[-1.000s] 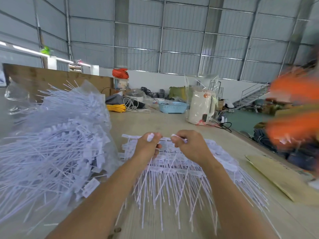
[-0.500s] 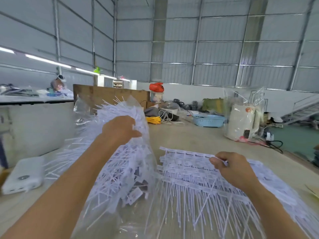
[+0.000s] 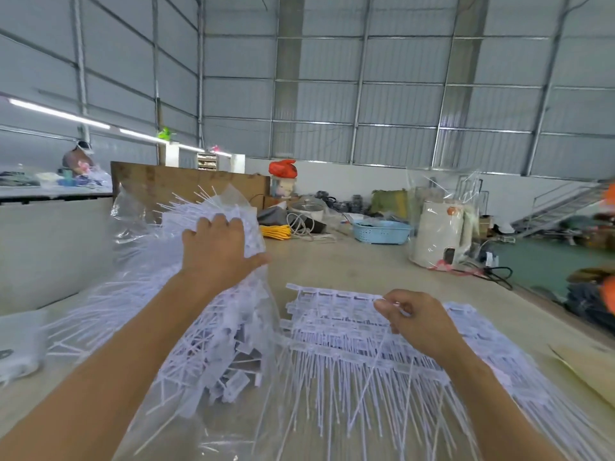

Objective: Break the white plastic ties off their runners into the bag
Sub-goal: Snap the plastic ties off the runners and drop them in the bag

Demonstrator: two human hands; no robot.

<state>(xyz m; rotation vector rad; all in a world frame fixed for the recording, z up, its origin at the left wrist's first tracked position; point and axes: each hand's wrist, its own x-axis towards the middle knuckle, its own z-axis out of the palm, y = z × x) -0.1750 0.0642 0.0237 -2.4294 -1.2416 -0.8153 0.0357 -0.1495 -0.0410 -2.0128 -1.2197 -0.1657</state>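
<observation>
His left hand [image 3: 221, 249] lies flat-fingered on the clear bag [image 3: 199, 314] bristling with white ties, at ten o'clock from the runner sheets [image 3: 336, 331], where his right hand [image 3: 417, 319] pinches one tie [image 3: 376, 371].

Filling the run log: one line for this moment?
left hand: on bag of ties | right hand: pinching tie on runners | table

Left hand [image 3: 221, 251] fingertips were buried in the clear bag [image 3: 139, 214] at 10 o'clock; whether they held anything couldn't be told. Ties [image 3: 206, 344] inside the bag blurred into one white mass. Right hand [image 3: 416, 322] covered part of the runner sheet [image 3: 332, 314]. Sheet's tie ends ran off frame at 6 o'clock. White object [image 3: 18, 347] at 9 o'clock was cut off and blurred. Orange shape [image 3: 609, 291] at 3 o'clock was cut off, unidentifiable.
</observation>
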